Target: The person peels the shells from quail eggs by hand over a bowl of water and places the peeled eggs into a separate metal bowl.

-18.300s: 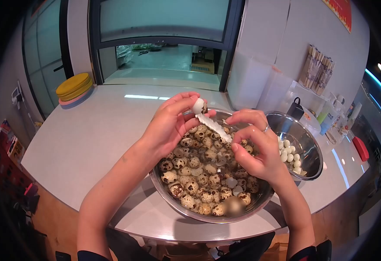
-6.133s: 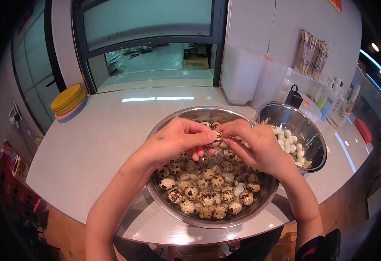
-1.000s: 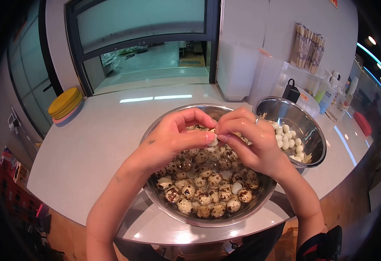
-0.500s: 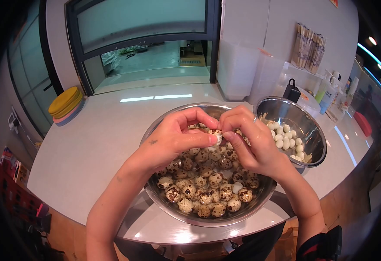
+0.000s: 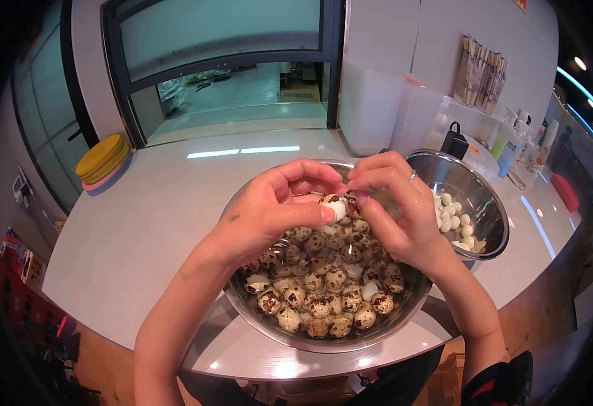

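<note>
Over the large steel bowl (image 5: 405, 318), my left hand (image 5: 276, 203) grips a partly peeled quail egg (image 5: 337, 209) between thumb and fingers. White shows on its lower side, and speckled shell still covers the top. My right hand (image 5: 394, 199) pinches a piece of loosened shell (image 5: 353, 201) at the egg's right side. Below both hands, speckled quail eggs (image 5: 320, 308) lie in water in the bowl, with a bare white piece (image 5: 369, 291) among them. A smaller steel bowl (image 5: 493, 227) to the right holds peeled white eggs (image 5: 451, 218) and some shell bits.
Yellow, pink and blue round items (image 5: 100, 162) are stacked at the counter's left. Behind the bowls stand a translucent plastic bin (image 5: 371, 111), a black object (image 5: 454, 142) and pump bottles (image 5: 510, 145). Wrapped chopsticks (image 5: 479, 74) hang at the wall. The white counter (image 5: 141, 243) has a curved edge.
My right hand has drawn a little to the right, pulling shell away from the egg. More of the white egg shows now. My left hand has barely moved.
</note>
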The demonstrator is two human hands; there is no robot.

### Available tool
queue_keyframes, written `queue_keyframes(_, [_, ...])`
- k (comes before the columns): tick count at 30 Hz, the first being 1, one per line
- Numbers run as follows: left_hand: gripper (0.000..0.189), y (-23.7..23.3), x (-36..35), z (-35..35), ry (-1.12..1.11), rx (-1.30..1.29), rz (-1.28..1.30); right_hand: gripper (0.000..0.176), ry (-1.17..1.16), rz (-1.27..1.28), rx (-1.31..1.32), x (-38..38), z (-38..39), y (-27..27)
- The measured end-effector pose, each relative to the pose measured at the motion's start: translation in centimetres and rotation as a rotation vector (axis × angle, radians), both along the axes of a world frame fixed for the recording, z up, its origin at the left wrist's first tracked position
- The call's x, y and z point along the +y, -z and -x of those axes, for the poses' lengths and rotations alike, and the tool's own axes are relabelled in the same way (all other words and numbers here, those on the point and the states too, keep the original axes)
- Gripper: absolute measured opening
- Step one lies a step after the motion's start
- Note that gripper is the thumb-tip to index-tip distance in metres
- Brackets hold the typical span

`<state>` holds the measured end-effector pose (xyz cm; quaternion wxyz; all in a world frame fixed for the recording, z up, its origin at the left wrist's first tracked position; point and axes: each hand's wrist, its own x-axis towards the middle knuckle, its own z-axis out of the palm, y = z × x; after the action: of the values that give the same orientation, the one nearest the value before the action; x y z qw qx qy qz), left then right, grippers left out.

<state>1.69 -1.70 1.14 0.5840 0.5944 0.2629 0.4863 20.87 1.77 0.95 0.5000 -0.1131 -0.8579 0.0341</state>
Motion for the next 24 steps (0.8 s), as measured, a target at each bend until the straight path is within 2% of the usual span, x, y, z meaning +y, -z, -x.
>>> queue_keyframes(7, [0.037, -0.59, -0.46, -0.18, 0.000, 0.044, 0.052, 0.012, -0.040, 0.004, -0.052, -0.22, -0.16, -0.23])
queue_keyframes(12, [0.034, -0.38, -0.37, -0.11, -0.041, 0.121, 0.046, 0.011, -0.060, 0.100, -0.108, -0.21, 0.08, 0.23])
queue_keyframes(18, [0.034, -0.03, -0.21, -0.04, -0.011, 0.110, 0.005, 0.012, -0.080, 0.076, -0.118, -0.16, 0.16, 0.26])
queue_keyframes(24, [0.032, 0.02, -0.26, -0.08, -0.018, 0.162, 0.094, 0.010, -0.114, 0.058, -0.138, 0.18, 0.13, 0.50])
